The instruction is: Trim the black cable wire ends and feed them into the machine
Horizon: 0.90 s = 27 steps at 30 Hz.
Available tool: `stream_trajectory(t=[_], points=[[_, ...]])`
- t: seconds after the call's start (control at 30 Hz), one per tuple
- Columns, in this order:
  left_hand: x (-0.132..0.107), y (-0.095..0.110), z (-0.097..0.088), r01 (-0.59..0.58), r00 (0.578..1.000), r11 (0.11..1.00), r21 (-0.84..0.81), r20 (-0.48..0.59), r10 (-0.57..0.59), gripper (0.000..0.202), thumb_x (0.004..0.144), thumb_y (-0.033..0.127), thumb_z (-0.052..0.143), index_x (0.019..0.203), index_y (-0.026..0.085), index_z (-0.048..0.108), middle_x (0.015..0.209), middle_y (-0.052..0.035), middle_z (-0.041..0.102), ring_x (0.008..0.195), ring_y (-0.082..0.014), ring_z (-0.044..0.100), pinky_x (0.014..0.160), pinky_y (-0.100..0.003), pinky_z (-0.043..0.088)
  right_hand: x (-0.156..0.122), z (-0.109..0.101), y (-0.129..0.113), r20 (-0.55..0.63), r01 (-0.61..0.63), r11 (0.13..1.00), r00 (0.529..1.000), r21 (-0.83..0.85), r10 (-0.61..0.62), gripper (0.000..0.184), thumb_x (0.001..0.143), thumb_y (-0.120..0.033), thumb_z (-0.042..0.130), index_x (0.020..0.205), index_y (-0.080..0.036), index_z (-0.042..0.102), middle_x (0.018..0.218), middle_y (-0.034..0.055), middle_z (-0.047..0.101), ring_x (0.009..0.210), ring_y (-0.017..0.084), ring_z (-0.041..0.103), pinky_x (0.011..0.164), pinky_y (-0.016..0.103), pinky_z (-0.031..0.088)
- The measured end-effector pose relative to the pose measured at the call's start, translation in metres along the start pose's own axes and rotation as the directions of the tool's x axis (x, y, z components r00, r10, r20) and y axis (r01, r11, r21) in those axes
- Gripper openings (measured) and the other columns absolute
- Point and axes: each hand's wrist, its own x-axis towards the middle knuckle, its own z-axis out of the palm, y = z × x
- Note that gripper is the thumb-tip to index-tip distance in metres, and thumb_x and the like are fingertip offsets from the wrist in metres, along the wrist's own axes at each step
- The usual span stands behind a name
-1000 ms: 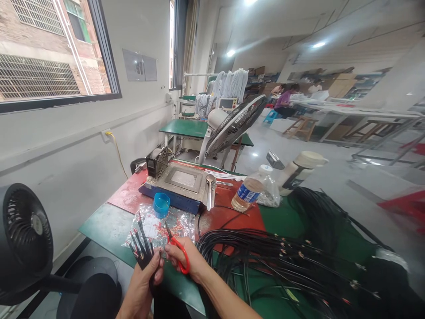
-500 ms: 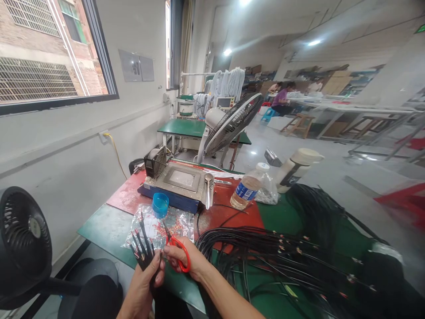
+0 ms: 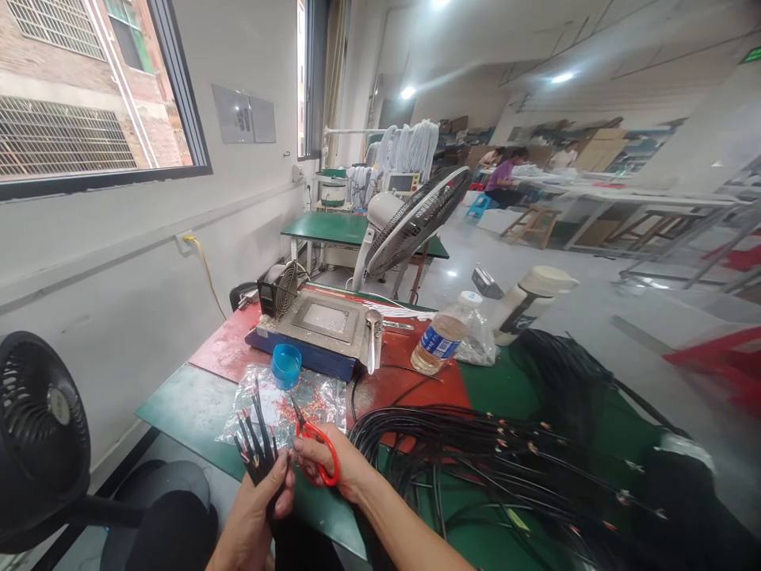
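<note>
L grip (image 3: 270, 485): cables (image 3: 260, 466); R grip (image 3: 346, 462): scissors (image 3: 306, 429); pos. unchgd vs 1s ago.

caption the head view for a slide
Black cables fanned in the left grip, red-handled metal scissors in the right grip, near a clear plastic bag scattered with tiny red bits.

scissors (image 3: 309, 430): smooth plastic handles (image 3: 334, 458), metal blades (image 3: 298, 411). held cables (image 3: 255, 469): matt plastic-looking sheathing. flat bag (image 3: 270, 402): glossy, crinkled plastic.
</note>
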Motion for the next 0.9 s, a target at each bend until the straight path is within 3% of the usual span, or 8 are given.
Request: stream_trajectory(t=[0.4, 0.9], points=[[0.0001, -0.0016, -0.0011, -0.014, 0.999, 1.000, 0.028, -0.032, 0.015, 0.037, 0.078, 0.048, 0.062, 0.062, 0.014, 0.060, 0.048, 0.0043, 0.040, 0.047, -0.0084, 0.028, 0.049, -0.021, 0.027, -0.0037, 0.0035, -0.0051, 0.001, -0.006, 1.000, 1.000, -0.009, 0.006, 0.050, 0.062, -0.060, 0.069, 0.055, -0.013, 0.051, 0.038, -0.0063, 0.043, 0.030, 0.004, 0.037, 0.032, 0.017, 0.026], [0.0001, -0.0021, -0.0035, 0.001, 1.000, 1.000, -0.028, -0.026, -0.002, 0.036, 0.079, 0.046, 0.063, 0.063, 0.013, 0.060, 0.047, 0.0042, 0.040, 0.047, -0.0077, 0.029, 0.048, -0.020, 0.028, -0.0023, 0.0011, -0.0044, 0.017, 0.023, 0.999, 1.000, -0.028, -0.022, 0.044, 0.064, -0.051, 0.071, 0.055, -0.014, 0.050, 0.039, -0.0071, 0.042, 0.032, 0.004, 0.035, 0.034, 0.018, 0.024]])
